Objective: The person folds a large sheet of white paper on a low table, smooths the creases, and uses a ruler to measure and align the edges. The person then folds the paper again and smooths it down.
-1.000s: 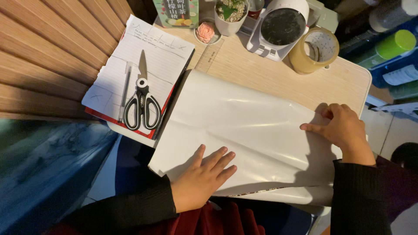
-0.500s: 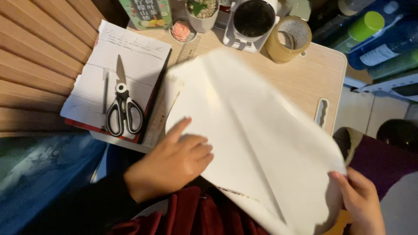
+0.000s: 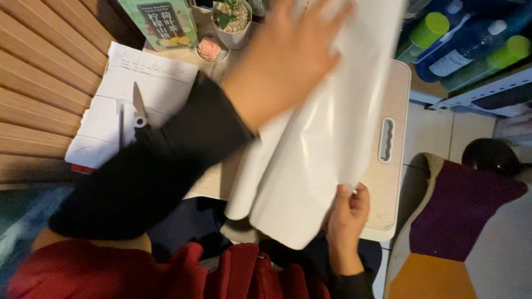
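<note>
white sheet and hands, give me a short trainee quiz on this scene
1. True or false: the right hand grips the near edge of the white sheet.
2. Which hand lies on the far part of the sheet?
A. left hand
B. right hand
C. neither
3. Fill in: the scissors lie on a lined ____.

Key:
1. True
2. A
3. notebook
</note>
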